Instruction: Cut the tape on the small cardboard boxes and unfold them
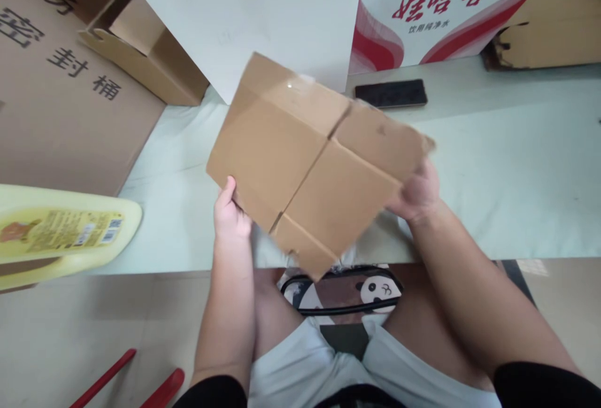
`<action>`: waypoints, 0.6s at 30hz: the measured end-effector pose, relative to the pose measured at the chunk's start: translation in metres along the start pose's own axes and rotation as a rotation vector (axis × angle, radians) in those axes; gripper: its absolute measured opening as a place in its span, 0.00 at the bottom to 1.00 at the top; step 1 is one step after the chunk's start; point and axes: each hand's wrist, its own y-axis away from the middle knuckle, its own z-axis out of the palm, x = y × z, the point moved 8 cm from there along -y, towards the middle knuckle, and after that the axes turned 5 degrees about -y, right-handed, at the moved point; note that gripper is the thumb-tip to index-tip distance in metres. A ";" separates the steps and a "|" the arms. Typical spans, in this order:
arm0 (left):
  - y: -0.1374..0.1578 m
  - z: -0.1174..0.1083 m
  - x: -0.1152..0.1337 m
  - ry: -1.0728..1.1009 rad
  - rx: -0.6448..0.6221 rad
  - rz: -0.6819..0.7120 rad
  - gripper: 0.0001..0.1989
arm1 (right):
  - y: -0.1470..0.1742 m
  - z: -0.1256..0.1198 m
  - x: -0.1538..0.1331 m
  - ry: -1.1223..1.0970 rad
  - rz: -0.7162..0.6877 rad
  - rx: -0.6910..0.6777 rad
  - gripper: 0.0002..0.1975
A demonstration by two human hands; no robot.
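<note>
A flattened brown cardboard box is held up tilted above the near part of the table. Creases and slits divide it into panels and flaps, and a piece of clear tape shines on its upper flap. My left hand grips its lower left edge, with the thumb on the face and the fingers hidden behind. At the right edge, my right hand holds the cardboard from behind and is partly covered by it.
A black phone lies behind the cardboard on the pale green tabletop. White boxes, a large printed carton and an open carton stand around the back. A yellow bottle juts in at left.
</note>
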 end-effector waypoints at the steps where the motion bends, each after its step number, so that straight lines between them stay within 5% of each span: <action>1: -0.003 -0.002 -0.001 0.005 0.024 0.030 0.14 | -0.001 0.001 0.000 -0.054 -0.001 -0.011 0.31; 4: -0.007 -0.002 -0.005 -0.041 0.039 0.077 0.16 | -0.005 0.006 0.007 -0.103 -0.010 -0.057 0.32; 11: 0.008 0.014 0.012 -0.007 0.006 0.223 0.20 | 0.004 0.025 0.046 0.257 0.150 -0.193 0.21; 15: 0.013 0.026 0.004 0.041 -0.110 -0.032 0.16 | 0.024 0.015 0.010 0.270 0.070 -0.108 0.21; 18: 0.017 0.034 -0.001 0.006 -0.208 -0.179 0.14 | 0.057 -0.012 -0.037 0.240 -0.107 0.142 0.20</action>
